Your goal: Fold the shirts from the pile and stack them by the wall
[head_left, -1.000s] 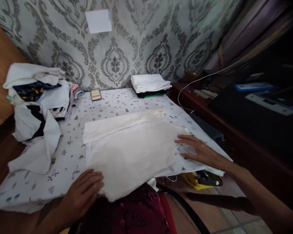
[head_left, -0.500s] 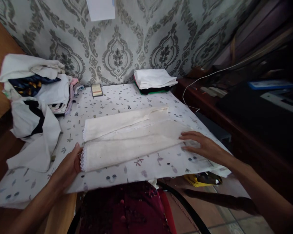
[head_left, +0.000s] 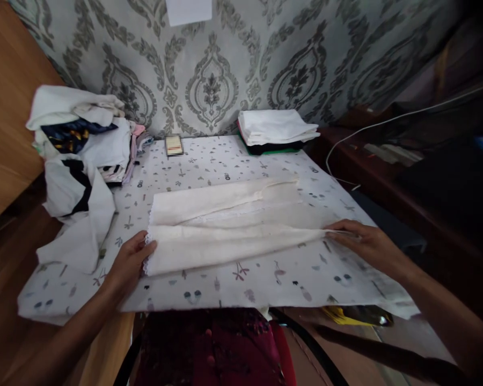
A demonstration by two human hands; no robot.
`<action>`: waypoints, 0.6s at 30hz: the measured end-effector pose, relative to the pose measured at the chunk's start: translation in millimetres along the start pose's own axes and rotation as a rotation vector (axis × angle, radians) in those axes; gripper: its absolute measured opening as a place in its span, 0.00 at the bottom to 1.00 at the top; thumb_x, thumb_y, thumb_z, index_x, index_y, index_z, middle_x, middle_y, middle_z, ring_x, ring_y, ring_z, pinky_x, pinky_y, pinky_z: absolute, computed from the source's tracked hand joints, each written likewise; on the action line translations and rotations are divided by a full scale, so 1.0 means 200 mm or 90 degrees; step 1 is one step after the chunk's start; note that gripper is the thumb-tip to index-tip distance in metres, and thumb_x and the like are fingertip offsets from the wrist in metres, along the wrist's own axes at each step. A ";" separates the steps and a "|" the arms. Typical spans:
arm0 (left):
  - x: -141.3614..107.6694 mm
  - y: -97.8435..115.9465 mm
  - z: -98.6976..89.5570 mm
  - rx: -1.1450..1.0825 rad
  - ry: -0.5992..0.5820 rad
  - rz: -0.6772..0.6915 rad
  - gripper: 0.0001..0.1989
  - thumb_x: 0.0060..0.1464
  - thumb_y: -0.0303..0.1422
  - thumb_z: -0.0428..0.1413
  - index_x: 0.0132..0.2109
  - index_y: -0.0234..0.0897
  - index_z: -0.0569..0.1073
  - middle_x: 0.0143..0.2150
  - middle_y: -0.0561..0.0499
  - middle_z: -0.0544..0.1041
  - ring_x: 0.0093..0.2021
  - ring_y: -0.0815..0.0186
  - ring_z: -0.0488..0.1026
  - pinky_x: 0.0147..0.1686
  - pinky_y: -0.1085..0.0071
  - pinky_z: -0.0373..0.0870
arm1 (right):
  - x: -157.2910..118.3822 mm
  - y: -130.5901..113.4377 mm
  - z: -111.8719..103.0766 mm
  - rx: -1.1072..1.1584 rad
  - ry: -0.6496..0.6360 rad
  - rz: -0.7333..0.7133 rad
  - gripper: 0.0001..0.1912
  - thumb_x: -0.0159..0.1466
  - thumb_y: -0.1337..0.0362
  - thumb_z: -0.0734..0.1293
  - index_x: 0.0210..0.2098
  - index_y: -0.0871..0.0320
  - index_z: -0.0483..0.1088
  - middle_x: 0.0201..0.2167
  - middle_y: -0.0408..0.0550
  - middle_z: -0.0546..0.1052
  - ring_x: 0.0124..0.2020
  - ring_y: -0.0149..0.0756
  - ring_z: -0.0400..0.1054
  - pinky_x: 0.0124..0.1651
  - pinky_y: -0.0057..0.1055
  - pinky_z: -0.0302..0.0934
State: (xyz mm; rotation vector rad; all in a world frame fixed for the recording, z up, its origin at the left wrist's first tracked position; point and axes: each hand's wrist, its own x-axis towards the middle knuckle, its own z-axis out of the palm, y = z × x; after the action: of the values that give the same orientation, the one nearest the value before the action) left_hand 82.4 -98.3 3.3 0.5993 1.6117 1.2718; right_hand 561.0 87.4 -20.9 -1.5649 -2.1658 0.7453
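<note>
A cream garment with a lace-trimmed hem [head_left: 217, 225] lies folded lengthwise on the patterned cloth of the table [head_left: 241, 289]. At its lace end on the left, my left hand [head_left: 134, 257] pinches the edge, thumb on top and fingers below. My right hand [head_left: 356, 241] grips the narrow right end of the near fold, drawing that fabric into a taut point. The garment's exact kind cannot be told. My fingertips on the right are partly hidden by the hand and fabric.
A heap of clothes [head_left: 76, 161] sits at the table's left, partly hanging loose. A folded stack [head_left: 276, 128] lies at the back right, and a small box [head_left: 174, 145] stands near the wall. A white cable [head_left: 370, 126] crosses the dark furniture on the right.
My right hand has closed on the garment's right end and pulled the near fold into a point. My left thumb has come down onto the lace edge. The view has shifted slightly left.
</note>
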 end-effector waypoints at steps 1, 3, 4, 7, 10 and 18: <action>0.00 0.00 0.00 0.009 0.010 0.011 0.26 0.34 0.43 0.71 0.40 0.35 0.75 0.28 0.53 0.78 0.24 0.68 0.71 0.24 0.74 0.66 | 0.01 0.01 0.00 0.003 0.003 0.003 0.24 0.57 0.36 0.65 0.35 0.49 0.76 0.39 0.52 0.81 0.43 0.50 0.74 0.45 0.42 0.68; 0.00 0.01 0.00 0.065 0.010 0.021 0.26 0.35 0.44 0.70 0.39 0.37 0.73 0.23 0.57 0.74 0.21 0.68 0.69 0.22 0.75 0.64 | 0.02 0.02 0.01 0.008 0.007 0.008 0.22 0.58 0.38 0.66 0.36 0.48 0.77 0.40 0.51 0.81 0.44 0.51 0.75 0.45 0.43 0.69; 0.01 0.01 -0.01 0.102 0.005 0.024 0.25 0.35 0.45 0.70 0.39 0.38 0.72 0.22 0.58 0.72 0.21 0.68 0.68 0.22 0.75 0.64 | 0.02 0.02 0.01 0.012 0.011 0.009 0.21 0.58 0.39 0.66 0.36 0.47 0.77 0.40 0.50 0.82 0.44 0.52 0.75 0.45 0.43 0.69; 0.03 0.02 -0.03 0.195 -0.004 0.037 0.25 0.39 0.48 0.68 0.40 0.39 0.70 0.22 0.59 0.71 0.21 0.67 0.68 0.20 0.75 0.61 | 0.04 0.04 0.02 0.017 0.030 0.020 0.19 0.57 0.42 0.67 0.37 0.47 0.78 0.40 0.49 0.82 0.42 0.52 0.76 0.46 0.44 0.69; 0.04 0.03 -0.04 0.331 0.009 0.073 0.22 0.48 0.50 0.60 0.44 0.41 0.69 0.26 0.56 0.73 0.22 0.65 0.70 0.20 0.74 0.60 | 0.05 0.06 0.03 0.016 0.045 0.043 0.19 0.57 0.43 0.67 0.37 0.49 0.78 0.39 0.49 0.83 0.37 0.49 0.75 0.41 0.43 0.69; 0.08 -0.06 -0.09 0.980 0.175 0.536 0.26 0.63 0.43 0.43 0.62 0.37 0.66 0.38 0.41 0.79 0.38 0.46 0.76 0.37 0.52 0.72 | 0.05 0.04 0.03 0.060 0.073 -0.007 0.21 0.58 0.44 0.66 0.36 0.54 0.78 0.36 0.48 0.82 0.32 0.42 0.73 0.38 0.39 0.68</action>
State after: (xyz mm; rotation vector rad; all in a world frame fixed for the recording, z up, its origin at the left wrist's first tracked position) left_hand 62.1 -96.8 -13.2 2.2656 2.5270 0.3139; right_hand 560.0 97.9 -30.4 -1.5092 -2.0262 0.7242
